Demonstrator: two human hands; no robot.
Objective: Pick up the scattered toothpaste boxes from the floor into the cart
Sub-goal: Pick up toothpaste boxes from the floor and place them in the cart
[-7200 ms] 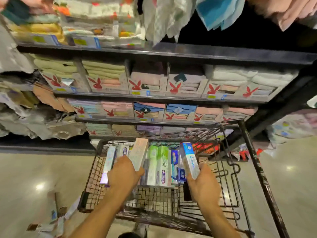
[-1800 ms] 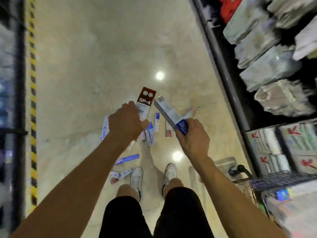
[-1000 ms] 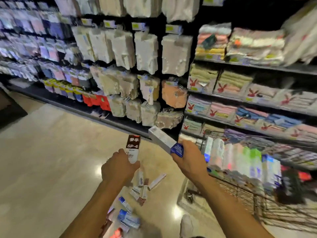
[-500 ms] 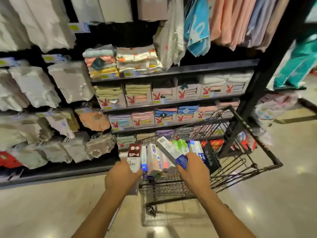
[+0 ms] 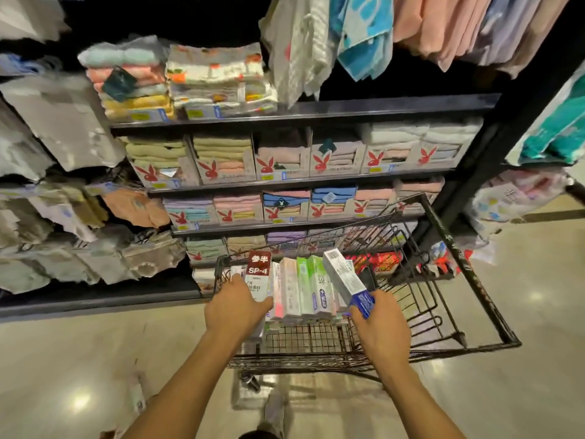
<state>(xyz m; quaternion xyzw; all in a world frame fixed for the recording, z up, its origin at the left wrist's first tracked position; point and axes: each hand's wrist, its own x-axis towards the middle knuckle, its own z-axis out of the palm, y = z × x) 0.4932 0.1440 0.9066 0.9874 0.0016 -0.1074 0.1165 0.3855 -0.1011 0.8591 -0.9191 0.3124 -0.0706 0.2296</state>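
A black wire cart (image 5: 456,267) stands in front of me against the towel shelves. Several toothpaste boxes (image 5: 300,286) stand upright in a row in its near left part. My left hand (image 5: 234,308) grips a white box with a dark red SP-4 top (image 5: 258,274), held upright at the left end of that row. My right hand (image 5: 380,321) holds a grey-white box with a blue end (image 5: 343,280), tilted up and to the left above the row's right end.
Shelves of folded towels (image 5: 285,160) rise right behind the cart, and hanging towels (image 5: 357,33) fill the top. Bagged goods (image 5: 63,217) crowd the left. Beige floor (image 5: 538,359) lies right of the cart. A box (image 5: 136,394) lies on the floor at lower left.
I have turned from the floor pile to the cart with a box in each hand. In the last half second both hands moved closer over the cart's row of boxes.
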